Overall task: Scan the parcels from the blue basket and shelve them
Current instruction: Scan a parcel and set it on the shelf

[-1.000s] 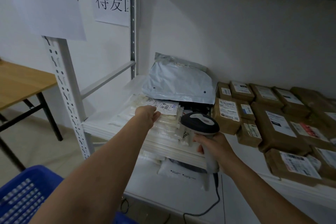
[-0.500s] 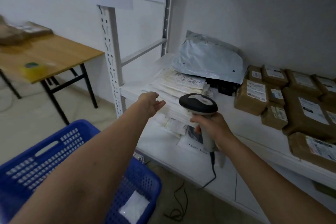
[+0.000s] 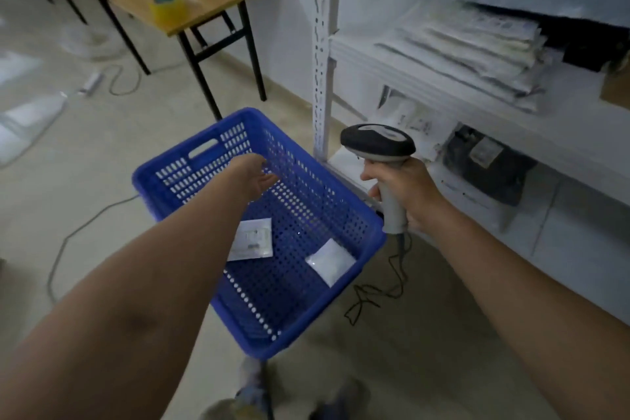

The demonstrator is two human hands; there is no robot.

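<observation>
Basket (image 3: 306, 187) holds two: labelled parcel (image 3: 254, 239), plain parcel (image 3: 330, 261).

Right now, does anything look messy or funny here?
Only a little. The black cable from the scanner lies in a loose tangle on the floor beside the blue basket, where feet could catch it. The white parcels on the shelf are stacked unevenly too. Nothing looks spilled or broken.

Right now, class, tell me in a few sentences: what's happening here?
A person is working through parcels. The left hand, open and empty, reaches over the basket, where a labelled parcel and a white parcel lie. The right hand grips a scanner beside the shelf, which holds a stack of parcels.
</observation>
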